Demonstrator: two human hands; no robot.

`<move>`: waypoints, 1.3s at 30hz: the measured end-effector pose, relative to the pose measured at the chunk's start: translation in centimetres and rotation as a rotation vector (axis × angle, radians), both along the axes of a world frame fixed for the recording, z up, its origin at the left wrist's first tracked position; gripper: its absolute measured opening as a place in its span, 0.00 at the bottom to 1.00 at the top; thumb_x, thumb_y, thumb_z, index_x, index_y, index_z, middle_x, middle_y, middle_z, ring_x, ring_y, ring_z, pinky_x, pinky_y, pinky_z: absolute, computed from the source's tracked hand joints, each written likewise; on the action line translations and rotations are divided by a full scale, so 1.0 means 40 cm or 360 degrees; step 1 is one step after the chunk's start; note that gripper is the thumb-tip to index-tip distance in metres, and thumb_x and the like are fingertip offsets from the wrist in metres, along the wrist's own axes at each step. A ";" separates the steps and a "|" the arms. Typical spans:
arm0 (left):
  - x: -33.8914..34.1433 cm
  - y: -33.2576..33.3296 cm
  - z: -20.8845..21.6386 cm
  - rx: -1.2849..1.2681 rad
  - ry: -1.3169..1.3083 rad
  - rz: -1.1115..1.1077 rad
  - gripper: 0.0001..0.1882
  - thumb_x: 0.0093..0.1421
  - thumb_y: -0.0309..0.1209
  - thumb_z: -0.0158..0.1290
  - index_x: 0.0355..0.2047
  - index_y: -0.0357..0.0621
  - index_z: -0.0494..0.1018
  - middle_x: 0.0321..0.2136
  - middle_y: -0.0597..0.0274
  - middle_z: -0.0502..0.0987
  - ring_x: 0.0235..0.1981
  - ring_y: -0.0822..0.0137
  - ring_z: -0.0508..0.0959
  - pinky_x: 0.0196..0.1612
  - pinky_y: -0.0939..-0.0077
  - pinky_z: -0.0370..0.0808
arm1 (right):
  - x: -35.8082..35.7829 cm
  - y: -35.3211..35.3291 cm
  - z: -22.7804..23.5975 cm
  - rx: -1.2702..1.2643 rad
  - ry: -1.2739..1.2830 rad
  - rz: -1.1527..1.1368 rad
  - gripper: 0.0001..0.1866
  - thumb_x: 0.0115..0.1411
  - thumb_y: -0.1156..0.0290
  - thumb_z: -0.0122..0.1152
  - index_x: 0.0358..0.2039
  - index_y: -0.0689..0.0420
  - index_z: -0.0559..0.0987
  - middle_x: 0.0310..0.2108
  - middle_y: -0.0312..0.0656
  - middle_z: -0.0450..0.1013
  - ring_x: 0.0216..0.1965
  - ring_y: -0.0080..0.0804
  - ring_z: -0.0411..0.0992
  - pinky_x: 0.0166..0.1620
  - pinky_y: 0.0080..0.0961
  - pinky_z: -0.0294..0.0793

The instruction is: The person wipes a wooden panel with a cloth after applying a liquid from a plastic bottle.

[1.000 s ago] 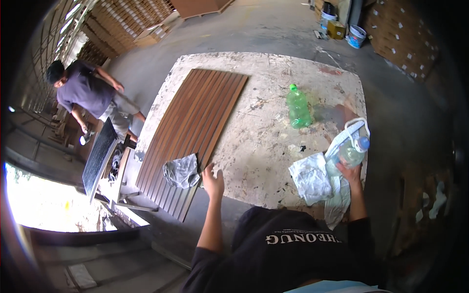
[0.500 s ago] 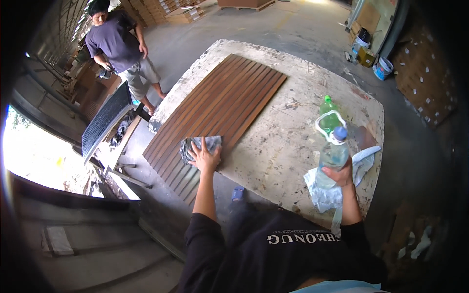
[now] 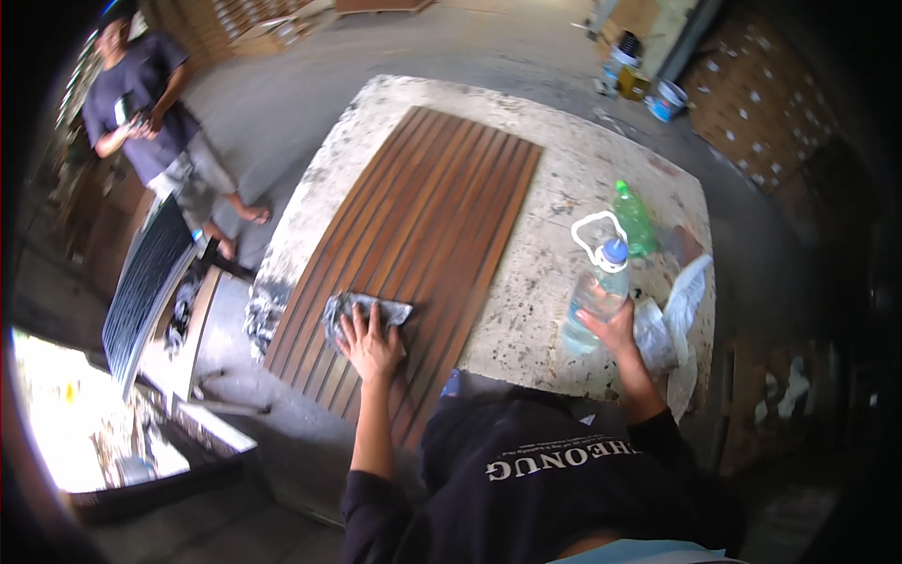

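Note:
A grey, crumpled rag (image 3: pixel 340 308) lies on a slatted brown wooden panel (image 3: pixel 427 211), pinned under my left hand (image 3: pixel 371 350). The fingers of that hand are spread over the rag, holding it against the slats. My right hand (image 3: pixel 613 324) is wrapped round the side of a clear plastic bottle (image 3: pixel 584 315) with a blue cap and a white loop handle. Some clear liquid shows in the bottle, which is slightly tilted. Behind it a green bottle (image 3: pixel 636 224) leans to one side. A whitish cloth (image 3: pixel 689 291) lies right of my right hand.
The panel overhangs the near edge of a stained white table (image 3: pixel 521 320). A dark ribbed panel (image 3: pixel 150 291) stands at the left, near a person (image 3: pixel 146 117) holding something small. Buckets (image 3: pixel 667 100) and a brown board (image 3: pixel 766 103) are at the far right.
My left hand and the rag have moved inward from the panel's right edge. My right hand has shifted the clear bottle left, off the whitish cloth. The person has raised their hands together.

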State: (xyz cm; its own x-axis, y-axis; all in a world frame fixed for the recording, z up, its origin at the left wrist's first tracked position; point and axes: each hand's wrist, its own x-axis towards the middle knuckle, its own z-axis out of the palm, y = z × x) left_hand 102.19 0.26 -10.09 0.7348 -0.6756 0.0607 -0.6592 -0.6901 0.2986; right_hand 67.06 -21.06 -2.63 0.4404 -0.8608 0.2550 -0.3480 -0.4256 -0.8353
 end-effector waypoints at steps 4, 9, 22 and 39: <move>-0.064 -0.024 0.007 -0.0240 -0.0023 -0.0090 0.32 0.56 0.48 0.48 0.59 0.53 0.61 0.62 0.50 0.55 0.65 0.47 0.50 0.61 0.39 0.41 | 0.089 0.006 -0.012 -0.0016 -0.0475 -0.0212 0.30 0.39 0.71 0.72 0.45 0.62 0.71 0.38 0.43 0.75 0.38 0.30 0.74 0.43 0.26 0.73; -0.225 -0.127 0.117 -0.0656 0.0300 -0.0626 0.31 0.54 0.42 0.52 0.58 0.49 0.62 0.58 0.47 0.59 0.61 0.46 0.55 0.61 0.48 0.49 | 0.143 0.007 -0.048 -0.0116 -0.0553 -0.0269 0.31 0.37 0.71 0.74 0.43 0.62 0.70 0.37 0.44 0.74 0.38 0.31 0.74 0.43 0.27 0.73; -0.043 -0.088 0.025 0.0264 0.0129 0.0230 0.47 0.46 0.61 0.52 0.64 0.63 0.51 0.66 0.48 0.42 0.65 0.37 0.38 0.57 0.26 0.34 | 0.132 -0.085 0.025 -0.0110 -0.0238 0.0237 0.36 0.37 0.65 0.73 0.47 0.61 0.67 0.38 0.44 0.73 0.40 0.34 0.74 0.43 0.30 0.73; -0.113 -0.070 -0.031 -0.1093 0.0725 0.0046 0.19 0.59 0.37 0.43 0.49 0.50 0.73 0.54 0.60 0.69 0.55 0.55 0.64 0.58 0.60 0.57 | 0.221 -0.023 0.090 0.0012 0.1761 0.0749 0.42 0.38 0.57 0.68 0.55 0.55 0.63 0.39 0.57 0.73 0.40 0.54 0.74 0.47 0.41 0.73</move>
State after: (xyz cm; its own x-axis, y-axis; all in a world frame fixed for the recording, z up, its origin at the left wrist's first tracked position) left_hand 97.67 -2.52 -11.34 0.8037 -0.5770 0.1454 -0.3563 -0.2709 0.8942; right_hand 75.90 -21.97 0.99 0.6889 -0.5569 -0.4639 -0.6901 -0.6998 -0.1847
